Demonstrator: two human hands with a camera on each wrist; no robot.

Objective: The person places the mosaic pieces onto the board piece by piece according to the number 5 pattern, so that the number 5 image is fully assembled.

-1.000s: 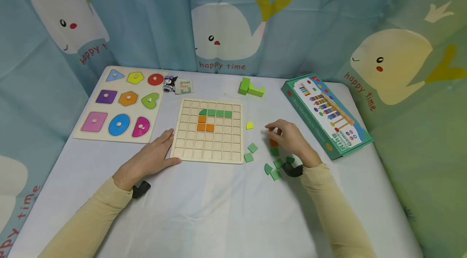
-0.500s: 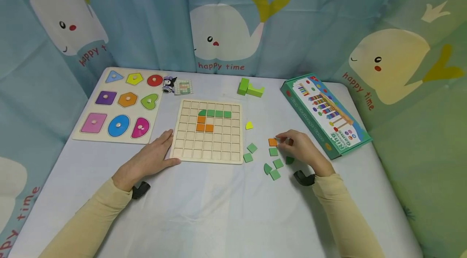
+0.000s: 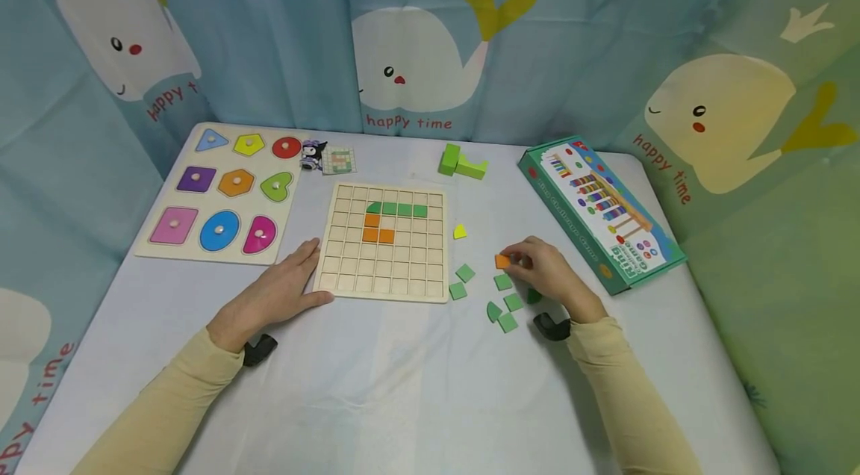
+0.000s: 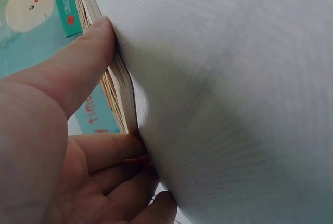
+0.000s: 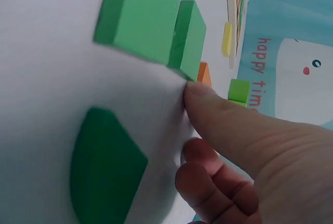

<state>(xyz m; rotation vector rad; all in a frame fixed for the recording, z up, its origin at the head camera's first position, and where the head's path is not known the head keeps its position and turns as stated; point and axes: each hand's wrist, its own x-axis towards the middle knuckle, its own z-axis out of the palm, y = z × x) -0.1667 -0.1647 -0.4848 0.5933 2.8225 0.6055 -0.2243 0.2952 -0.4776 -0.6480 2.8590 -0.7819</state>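
Observation:
My right hand point(image 3: 544, 269) pinches the right side of an orange square tile point(image 3: 502, 261) between thumb and fingertips. The right wrist view shows the thumb point(image 5: 229, 120) at that orange tile point(image 5: 204, 74), with green tiles point(image 5: 140, 18) beside it and a dark green curved tile point(image 5: 106, 167) nearer the camera. A square wooden grid board point(image 3: 383, 277) lies in the middle, holding a row of green tiles point(image 3: 404, 210) and three orange tiles point(image 3: 370, 234). My left hand point(image 3: 285, 284) rests at the board's left side, fingers extended, its thumb point(image 4: 91, 52) against the board's edge point(image 4: 122, 96).
Several loose green tiles point(image 3: 513, 302) and one yellow tile point(image 3: 460, 231) lie right of the board. A shape puzzle board point(image 3: 154, 251), a small figure point(image 3: 312, 154) and a pattern card point(image 3: 339, 160) stand left. Green blocks point(image 3: 472, 166) sit behind; a game box point(image 3: 598, 210) lies right.
My right hand first drew back right and toward me, uncovering the orange tile. Then it came slightly left, and its fingertips now pinch that tile. The left hand stayed put.

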